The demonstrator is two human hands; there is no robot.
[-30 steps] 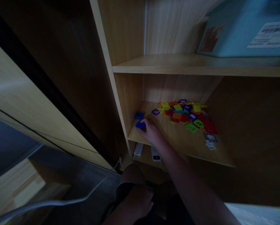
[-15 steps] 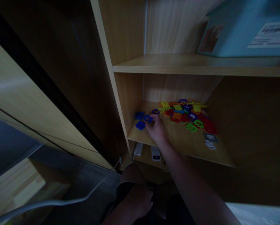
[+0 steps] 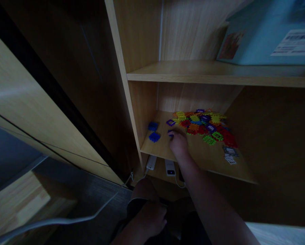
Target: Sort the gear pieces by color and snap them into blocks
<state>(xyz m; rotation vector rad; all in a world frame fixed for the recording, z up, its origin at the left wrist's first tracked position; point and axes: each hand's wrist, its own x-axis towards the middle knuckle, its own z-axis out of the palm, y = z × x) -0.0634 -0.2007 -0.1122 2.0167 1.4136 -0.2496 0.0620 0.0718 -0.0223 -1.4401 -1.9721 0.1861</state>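
Observation:
My right hand [image 3: 178, 143] reaches onto the lower wooden shelf [image 3: 206, 160], fingers curled round a small blue plastic piece [image 3: 170, 133] that shows at the fingertips. Two blue pieces [image 3: 153, 132] lie at the shelf's left end, apart from the hand. A purple piece [image 3: 170, 122] lies just beyond the fingers. A heap of coloured interlocking pieces [image 3: 206, 126] fills the back right of the shelf. My left hand [image 3: 149, 217] rests low on my knee in the dark, fingers curled, nothing visible in it.
A teal box [image 3: 267, 34] stands on the upper shelf [image 3: 218, 73]. Small grey and white pieces [image 3: 228, 154] lie near the shelf's front right. A white power strip [image 3: 151, 162] and a white device [image 3: 170, 167] sit under the shelf, with a cable [image 3: 65, 221] across the floor.
My right hand moved right along the shelf, from the two blue pieces at the left end toward the heap, carrying a blue piece with it. The left hand stayed put.

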